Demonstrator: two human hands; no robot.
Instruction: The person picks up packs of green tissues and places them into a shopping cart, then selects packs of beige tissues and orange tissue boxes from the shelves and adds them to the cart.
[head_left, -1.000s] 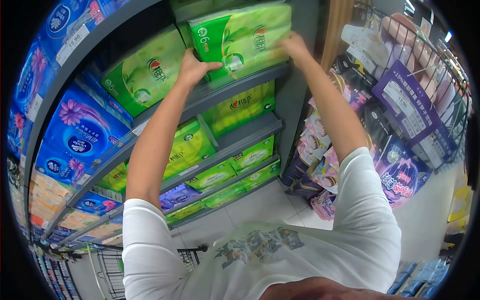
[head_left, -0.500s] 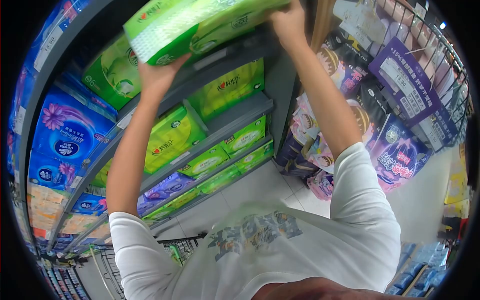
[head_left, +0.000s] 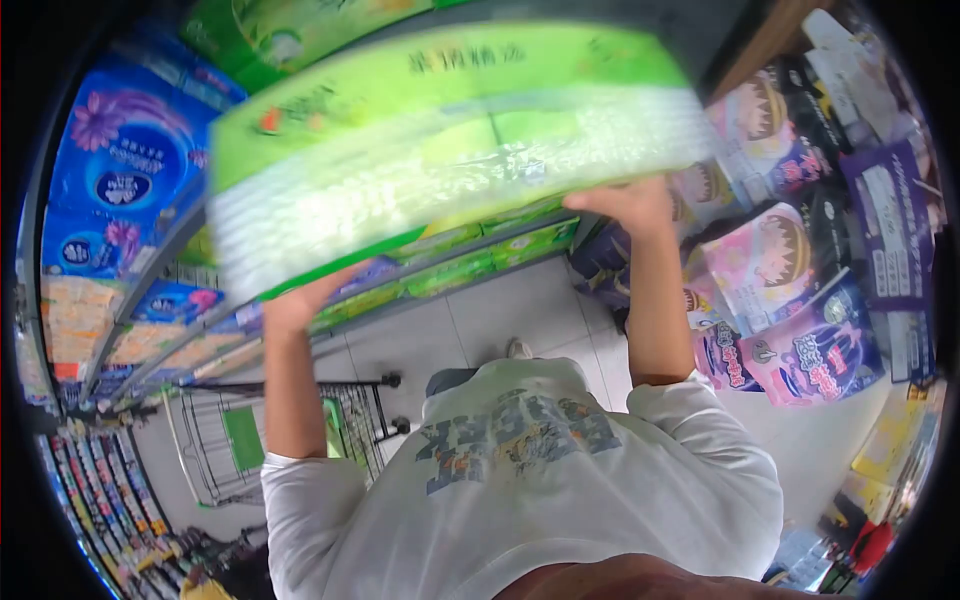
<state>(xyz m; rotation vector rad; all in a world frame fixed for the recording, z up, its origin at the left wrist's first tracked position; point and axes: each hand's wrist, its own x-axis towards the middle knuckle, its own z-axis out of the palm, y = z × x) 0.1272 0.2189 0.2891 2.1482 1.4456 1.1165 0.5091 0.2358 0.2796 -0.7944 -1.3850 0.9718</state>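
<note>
Between my two hands is a large green and white pack of tissues [head_left: 460, 150], tilted, with white layers showing through its clear plastic side. My left hand [head_left: 300, 302] supports its lower left corner, the fingers partly hidden beneath it. At the lower right edge, my right hand [head_left: 632, 203] grips the pack from below, thumb pointing inward. The pack is a little blurred and covers much of the shelving behind it. Above it, another green pack [head_left: 310, 30] sits on a shelf.
Blue tissue packs [head_left: 125, 180] fill the shelves on the left. A shopping cart [head_left: 240, 440] stands on the tiled floor at lower left. Pink and purple bagged goods [head_left: 770, 265] hang or stand on the right, beside purple price signs [head_left: 888, 225].
The tissue pack has come away from the upper shelf toward me, with both hands on it. My view has shifted, and more of the cart now shows.
</note>
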